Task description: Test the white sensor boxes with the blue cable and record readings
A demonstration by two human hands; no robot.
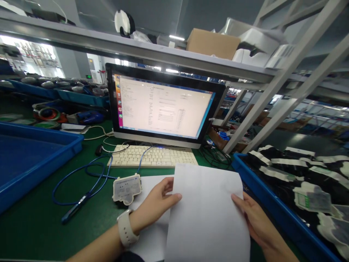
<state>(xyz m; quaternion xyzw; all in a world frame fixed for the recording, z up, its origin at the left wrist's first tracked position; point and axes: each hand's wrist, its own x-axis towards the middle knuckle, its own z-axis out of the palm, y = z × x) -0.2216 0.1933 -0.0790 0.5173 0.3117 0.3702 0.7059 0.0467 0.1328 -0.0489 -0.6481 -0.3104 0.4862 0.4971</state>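
**Both hands on the paper, close in front of the keyboard**

Here in the foreground, the white sheet [207, 214] is up off the counter [35, 236], on the near side of the keyboard [152, 156] and masking its near right corner. The left hand [160, 198] pinches one edge, thumb in front; the right hand [251, 214] clamps the opposite edge, thumb also in front. A lower sheet [154, 236] lies beneath, nearer than the keyboard.

Watch that grip: uneven pressure from the thumbs could crease the paper, and a loose pinch could let it slide. The left forearm lies close to the white device [127, 187], just in front of the keyboard's left half; a careless sweep could knock it or tug the blue cable [107, 176].

Farther out, a blue bin [268, 200] of cased parts sits to the keyboard's right, a blue tray [27, 156] well to its left. Right behind the keyboard stands the monitor [163, 105], lit, its text too blurred to read.

And what escapes us? The fingertips behind the sheet are hidden, its bottom edge runs out of frame, and any print on its far face can't be made out.
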